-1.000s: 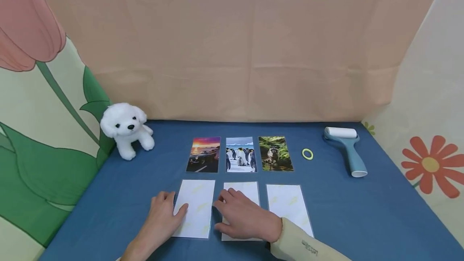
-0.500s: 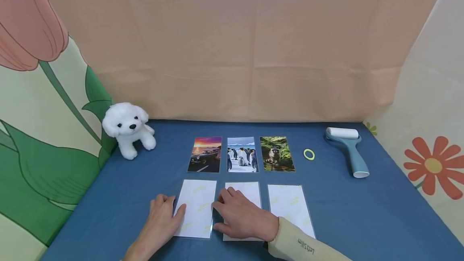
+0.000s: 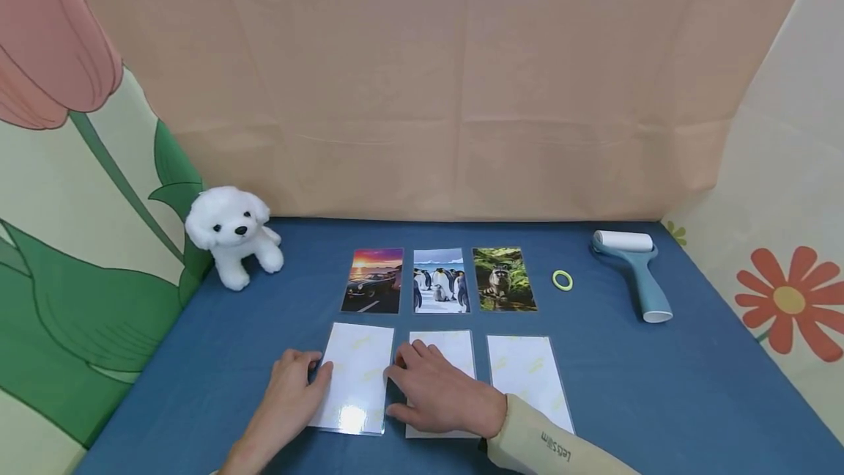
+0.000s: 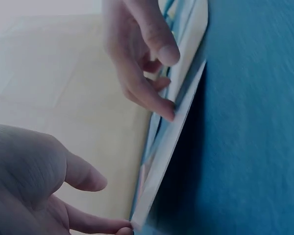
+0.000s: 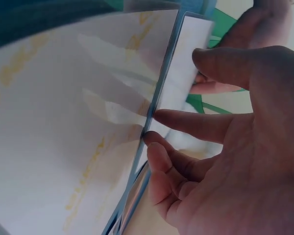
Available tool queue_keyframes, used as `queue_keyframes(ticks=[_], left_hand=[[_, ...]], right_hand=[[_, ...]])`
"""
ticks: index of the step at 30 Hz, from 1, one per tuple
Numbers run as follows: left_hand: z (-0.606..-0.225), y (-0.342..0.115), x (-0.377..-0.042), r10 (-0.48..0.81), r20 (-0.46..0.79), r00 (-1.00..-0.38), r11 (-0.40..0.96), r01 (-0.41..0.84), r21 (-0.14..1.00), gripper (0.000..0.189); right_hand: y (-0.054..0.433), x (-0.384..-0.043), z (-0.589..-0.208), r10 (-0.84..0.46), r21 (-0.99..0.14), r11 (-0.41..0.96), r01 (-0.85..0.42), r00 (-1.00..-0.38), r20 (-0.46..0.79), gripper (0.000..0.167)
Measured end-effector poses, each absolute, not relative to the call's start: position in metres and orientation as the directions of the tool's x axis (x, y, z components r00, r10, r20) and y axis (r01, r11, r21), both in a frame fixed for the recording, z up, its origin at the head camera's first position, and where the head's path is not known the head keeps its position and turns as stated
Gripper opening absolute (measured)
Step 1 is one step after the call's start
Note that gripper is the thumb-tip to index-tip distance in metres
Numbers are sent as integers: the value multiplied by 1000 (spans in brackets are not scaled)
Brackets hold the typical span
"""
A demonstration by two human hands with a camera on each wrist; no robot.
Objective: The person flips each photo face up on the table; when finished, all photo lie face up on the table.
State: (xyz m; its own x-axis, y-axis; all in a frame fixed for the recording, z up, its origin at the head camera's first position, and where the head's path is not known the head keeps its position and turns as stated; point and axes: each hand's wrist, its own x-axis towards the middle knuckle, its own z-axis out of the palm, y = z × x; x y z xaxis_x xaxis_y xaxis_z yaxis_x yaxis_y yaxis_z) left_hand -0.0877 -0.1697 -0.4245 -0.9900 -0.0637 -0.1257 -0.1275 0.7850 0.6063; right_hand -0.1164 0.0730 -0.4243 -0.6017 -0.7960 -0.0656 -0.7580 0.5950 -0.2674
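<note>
The left hand [image 3: 290, 398] and right hand [image 3: 445, 396] flank the left sheet [image 3: 352, 378]; under the right hand lies the middle sheet [image 3: 455, 349], with the right sheet [image 3: 527, 376] just beside it. Beyond the fingers runs a row of three photos [image 3: 438, 280]. The ring [image 3: 562, 281] and roller [image 3: 634, 270] lie well off right of the right hand, the plush dog [image 3: 231, 233] beyond the left hand.

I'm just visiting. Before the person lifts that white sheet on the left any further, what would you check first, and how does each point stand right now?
1. Left hand has its fingertips on the left white sheet, at its left edge: ok.
2. Right hand fingers meet that sheet's right edge: ok.
3. Sheet lifted off the blue table: ok, one edge is raised in the left wrist view.
4. Neighbouring middle sheet free: not ok, the right hand lies on it.
5. Firm grip on the sheet: cannot tell.
</note>
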Motion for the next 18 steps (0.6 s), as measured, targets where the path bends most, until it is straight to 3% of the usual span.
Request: queue_keyframes(ticks=[8, 18], left_hand=[[-407, -157, -82, -107, -101, -989, 748, -147, 647, 41], [-386, -136, -76, -22, -19, -1000, 652, -29, 758, 36]], right_hand=[[76, -118, -426, -794, -337, 580, -742, -607, -30, 44], [81, -122, -425, -766, -559, 529, -639, -643, 10, 45]])
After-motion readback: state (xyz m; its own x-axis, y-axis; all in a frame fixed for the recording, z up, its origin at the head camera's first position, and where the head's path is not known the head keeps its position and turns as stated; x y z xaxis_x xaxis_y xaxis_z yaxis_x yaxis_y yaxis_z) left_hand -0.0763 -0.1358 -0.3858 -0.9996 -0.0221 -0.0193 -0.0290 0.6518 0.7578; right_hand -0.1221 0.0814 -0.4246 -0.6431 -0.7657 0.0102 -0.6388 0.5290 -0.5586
